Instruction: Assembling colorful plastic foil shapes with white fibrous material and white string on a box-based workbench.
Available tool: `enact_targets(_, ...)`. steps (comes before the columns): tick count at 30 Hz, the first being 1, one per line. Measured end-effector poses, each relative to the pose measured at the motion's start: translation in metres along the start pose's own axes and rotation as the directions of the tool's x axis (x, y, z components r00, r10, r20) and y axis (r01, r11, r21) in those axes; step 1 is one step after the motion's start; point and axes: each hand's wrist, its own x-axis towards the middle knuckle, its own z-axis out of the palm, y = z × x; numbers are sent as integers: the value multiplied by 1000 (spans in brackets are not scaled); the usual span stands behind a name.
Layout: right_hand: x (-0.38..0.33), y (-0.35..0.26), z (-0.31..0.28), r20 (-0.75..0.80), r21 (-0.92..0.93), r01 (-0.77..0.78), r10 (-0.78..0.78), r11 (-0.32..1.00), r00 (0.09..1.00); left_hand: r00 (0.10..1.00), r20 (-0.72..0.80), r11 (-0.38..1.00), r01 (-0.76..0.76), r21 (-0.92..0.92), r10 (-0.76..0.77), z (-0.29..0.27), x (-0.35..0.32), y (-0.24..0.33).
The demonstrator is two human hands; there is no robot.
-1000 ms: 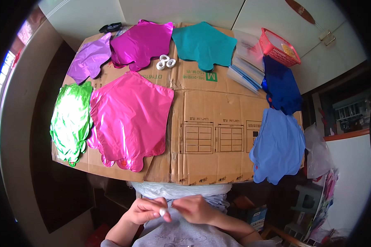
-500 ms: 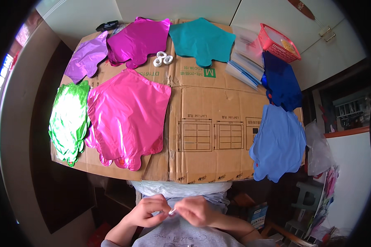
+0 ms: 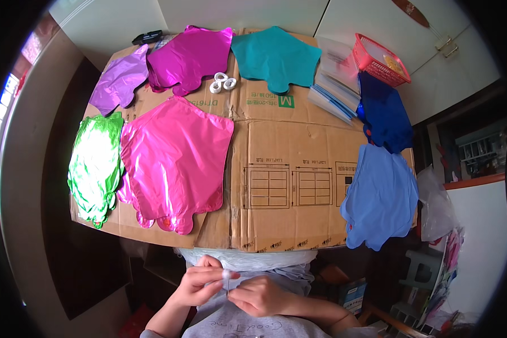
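Note:
In front of my grey shirt, below the table edge, my left hand pinches a small white roll, seemingly of ribbon. A thin pale strip runs down from it to the closed fingertips of my right hand. Both hands are apart from the table. Nearest to them on the cardboard lies a stack of shiny pink foil sheets, shaped like flat balloons with rounded tabs. Several small white rolls sit together farther back.
More flat foil stacks lie around the cardboard: green, lilac, magenta, teal, dark blue and light blue. Clear plastic sleeves and a red basket are at the back right.
My left hand has turned, bringing the white roll into view above its fingers. My right hand has shifted left and slightly down, and the pale strip now shows between the hands.

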Motion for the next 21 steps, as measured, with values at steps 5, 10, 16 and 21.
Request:
enact_targets(5, 6, 2, -14, -34, -26, -114, 113, 993, 993, 995, 98, 969, 39, -245, -15, 0, -7, -5)
enact_targets(10, 3, -11, -13, 59, 23, -43, 42, 999, 997, 989, 139, 919, -8, 393, -51, -3, -3, 4)
enact_targets(16, 8, 2, -2, -66, 27, 12, -10, 1000, 998, 998, -10, 997, 54, -48, -55, 3, -6, 0)
enact_targets(21, 13, 2, -17, -35, -41, -89, 88, 995, 996, 997, 30, 980, 76, -185, -71, 6, -3, 7)
